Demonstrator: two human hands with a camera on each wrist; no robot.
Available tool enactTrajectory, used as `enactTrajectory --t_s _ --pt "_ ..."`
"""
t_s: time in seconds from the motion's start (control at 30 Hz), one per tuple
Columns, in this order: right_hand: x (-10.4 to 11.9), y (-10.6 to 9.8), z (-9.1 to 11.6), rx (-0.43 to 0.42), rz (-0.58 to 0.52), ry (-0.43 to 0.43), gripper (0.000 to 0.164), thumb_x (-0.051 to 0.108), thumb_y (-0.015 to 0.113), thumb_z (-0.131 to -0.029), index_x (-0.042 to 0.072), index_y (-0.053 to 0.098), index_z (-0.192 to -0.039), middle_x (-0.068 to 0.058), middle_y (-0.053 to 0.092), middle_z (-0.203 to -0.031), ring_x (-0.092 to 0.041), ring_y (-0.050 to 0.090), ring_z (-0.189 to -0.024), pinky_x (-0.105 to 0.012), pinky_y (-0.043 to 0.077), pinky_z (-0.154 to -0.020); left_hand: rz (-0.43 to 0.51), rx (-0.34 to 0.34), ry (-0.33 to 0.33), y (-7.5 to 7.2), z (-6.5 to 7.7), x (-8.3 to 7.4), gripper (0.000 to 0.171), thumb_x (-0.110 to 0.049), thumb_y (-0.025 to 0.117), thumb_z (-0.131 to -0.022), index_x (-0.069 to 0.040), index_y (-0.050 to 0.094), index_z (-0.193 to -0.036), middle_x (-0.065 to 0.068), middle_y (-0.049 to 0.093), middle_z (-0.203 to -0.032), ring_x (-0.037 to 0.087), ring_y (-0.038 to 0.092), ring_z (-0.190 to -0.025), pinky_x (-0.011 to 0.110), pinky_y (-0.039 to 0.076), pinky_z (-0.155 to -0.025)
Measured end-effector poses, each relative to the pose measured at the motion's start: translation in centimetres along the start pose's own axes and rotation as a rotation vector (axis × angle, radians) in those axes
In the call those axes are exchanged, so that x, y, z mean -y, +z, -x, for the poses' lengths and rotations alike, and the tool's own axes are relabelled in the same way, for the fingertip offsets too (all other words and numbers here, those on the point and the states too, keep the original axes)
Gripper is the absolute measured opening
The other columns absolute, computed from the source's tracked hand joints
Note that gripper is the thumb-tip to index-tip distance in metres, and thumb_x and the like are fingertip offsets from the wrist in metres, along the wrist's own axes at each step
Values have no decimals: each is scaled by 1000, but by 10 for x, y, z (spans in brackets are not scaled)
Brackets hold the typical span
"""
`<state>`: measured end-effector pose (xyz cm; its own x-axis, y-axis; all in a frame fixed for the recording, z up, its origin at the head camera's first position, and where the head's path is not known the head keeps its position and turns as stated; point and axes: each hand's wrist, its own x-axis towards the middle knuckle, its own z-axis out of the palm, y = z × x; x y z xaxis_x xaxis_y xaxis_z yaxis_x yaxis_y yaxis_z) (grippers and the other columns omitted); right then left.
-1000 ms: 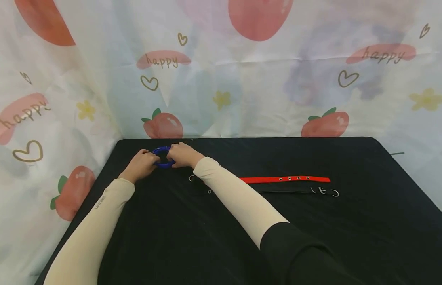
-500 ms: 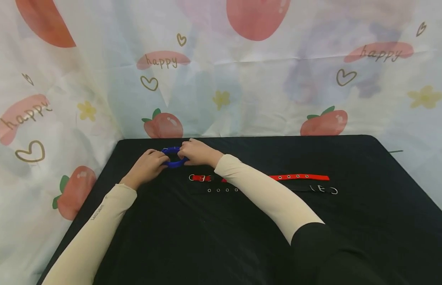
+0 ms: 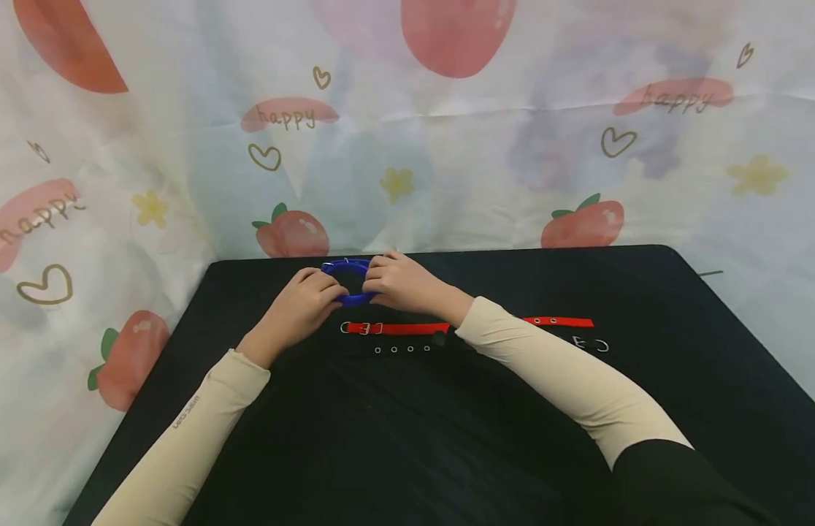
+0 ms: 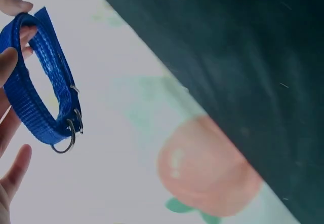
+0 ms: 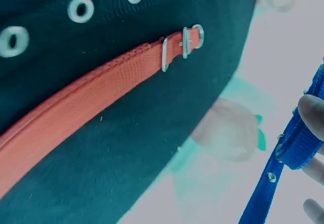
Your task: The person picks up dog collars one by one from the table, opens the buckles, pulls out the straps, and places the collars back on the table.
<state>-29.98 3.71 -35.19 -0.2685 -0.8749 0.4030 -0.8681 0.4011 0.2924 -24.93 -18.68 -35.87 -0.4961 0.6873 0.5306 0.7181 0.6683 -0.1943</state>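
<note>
Above the far left part of the table, both hands hold a blue dog collar [image 3: 358, 300], buckled into a loop. My left hand [image 3: 305, 303] grips its left side, and my right hand [image 3: 407, 283] pinches the right side. Metal buckle parts and a D-ring hang at the lower end of the blue collar [image 4: 23, 95] in the left wrist view. From the right wrist, the blue collar's strap end [image 5: 273, 176] hangs down with an eyelet in it. Parts of both hands are cut off in the wrist views.
A red collar [image 3: 410, 329] lies stretched out on the black table [image 3: 394, 438], its middle hidden by the right forearm. In front of it lies a black collar [image 3: 417, 351] with metal eyelets and a buckle. Behind the table hangs a printed curtain [image 3: 355, 168].
Both hands have moved to the right with the blue collar. The red collar's buckle end, covered earlier by the right arm, now shows, while that arm crosses its middle.
</note>
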Motion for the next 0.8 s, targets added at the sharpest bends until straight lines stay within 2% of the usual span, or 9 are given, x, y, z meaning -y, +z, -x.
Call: enactTrajectory --t_s 0.17,0.27,0.43,0.57,0.7,0.8 --pt "3 -24 27 -168 45 -47 15 24 81 -72 18 73 -84 5 71 -84 -17 61 -93 -34 47 -85 45 -67 56 -9 -9 -21 19 -15 77 -77 -8 70 -93 3 68 -86 21 63 -87 42 46 -95" --pt "4 -33 44 -224 75 -85 16 22 82 -70 17 73 -82 4 71 -81 -16 62 -90 -34 48 -83 68 -96 82 -12 -14 -29 18 -15 77 -77 -9 70 -91 3 67 -86 21 62 -87 42 45 -95" --pt "3 -42 66 -248 127 -144 17 21 83 -70 16 71 -82 4 70 -81 -16 62 -86 -34 49 -82 86 -124 110 -11 -17 -29 21 -14 79 -74 -8 69 -91 5 64 -94 23 59 -93 40 45 -95" --pt "-1 -45 80 -275 92 -169 20 19 85 -67 15 71 -82 3 70 -80 -17 63 -84 -35 49 -80 79 -119 144 -7 -21 -27 24 -13 81 -72 -10 70 -93 8 63 -103 24 58 -100 39 45 -96" --pt "-4 -48 88 -297 17 -173 23 17 86 -64 14 72 -82 2 71 -80 -17 63 -85 -37 49 -81 63 -123 223 -2 -28 -29 21 -10 79 -74 -11 70 -93 7 67 -105 22 61 -102 37 46 -97" --pt "-5 -49 91 -284 -2 -176 23 16 85 -65 14 72 -83 2 71 -82 -18 63 -87 -38 49 -83 44 -151 291 1 -32 -33 18 -6 78 -74 -10 69 -90 3 70 -96 20 63 -98 36 47 -97"
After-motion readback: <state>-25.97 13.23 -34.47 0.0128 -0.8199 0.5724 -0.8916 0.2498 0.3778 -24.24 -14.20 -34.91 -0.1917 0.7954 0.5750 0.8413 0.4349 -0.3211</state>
